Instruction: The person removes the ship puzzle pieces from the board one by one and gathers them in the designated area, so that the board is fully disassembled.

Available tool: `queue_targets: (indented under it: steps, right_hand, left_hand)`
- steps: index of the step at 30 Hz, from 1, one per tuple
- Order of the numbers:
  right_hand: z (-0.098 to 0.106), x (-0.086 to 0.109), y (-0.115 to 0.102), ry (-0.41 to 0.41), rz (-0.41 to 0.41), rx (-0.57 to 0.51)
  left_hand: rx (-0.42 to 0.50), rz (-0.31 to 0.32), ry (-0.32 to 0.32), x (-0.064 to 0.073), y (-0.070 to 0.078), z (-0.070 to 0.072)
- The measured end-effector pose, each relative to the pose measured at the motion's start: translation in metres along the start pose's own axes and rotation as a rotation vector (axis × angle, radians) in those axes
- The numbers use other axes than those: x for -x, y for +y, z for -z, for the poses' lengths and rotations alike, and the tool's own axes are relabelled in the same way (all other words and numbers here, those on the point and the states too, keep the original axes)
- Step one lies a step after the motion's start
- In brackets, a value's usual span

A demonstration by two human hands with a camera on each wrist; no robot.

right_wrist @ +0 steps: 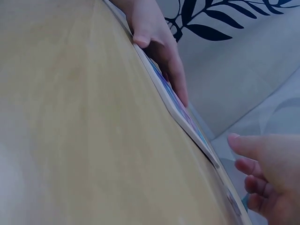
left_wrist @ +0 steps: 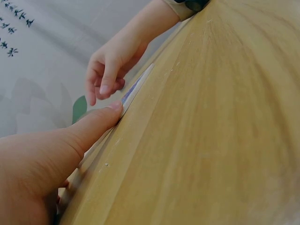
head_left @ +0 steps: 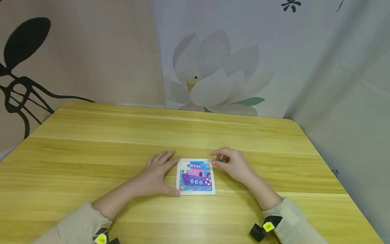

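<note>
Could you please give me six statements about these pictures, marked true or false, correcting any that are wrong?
1. A picture board lies on the wooden table. True.
2. The left hand touches the board's right edge. False: it touches the left edge.
3. The board shows a boat. True.
4. The right hand is at the board's near left corner. False: it is by the far right corner.
5. Both sleeves are black. False: they are beige.
6. A yellow label shows near each wrist. True.
</note>
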State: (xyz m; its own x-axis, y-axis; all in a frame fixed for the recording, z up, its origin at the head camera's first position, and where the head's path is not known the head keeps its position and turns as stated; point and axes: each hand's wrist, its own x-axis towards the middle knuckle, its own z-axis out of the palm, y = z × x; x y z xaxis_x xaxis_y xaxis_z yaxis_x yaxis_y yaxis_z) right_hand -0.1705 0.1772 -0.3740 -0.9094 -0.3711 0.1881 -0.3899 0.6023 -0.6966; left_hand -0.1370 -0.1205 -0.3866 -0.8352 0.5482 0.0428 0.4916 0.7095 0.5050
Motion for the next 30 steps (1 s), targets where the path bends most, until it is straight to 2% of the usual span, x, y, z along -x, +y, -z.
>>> queue_targets:
  steps: [4, 13, 30]
  right_hand:
    - [-0.007, -0.003, -0.005, -0.033, 0.044, -0.016]
    - [-0.02, -0.009, -0.019, -0.12, 0.081, -0.003]
    - [-0.03, -0.019, -0.029, -0.253, 0.107, 0.11]
  left_hand:
    - [0.002, -0.004, 0.002, 0.0, 0.0, 0.001]
    - [0.004, -0.005, 0.008, 0.0, -0.001, 0.0]
    - [-0.004, -0.001, 0.008, -0.001, -0.001, -0.001]
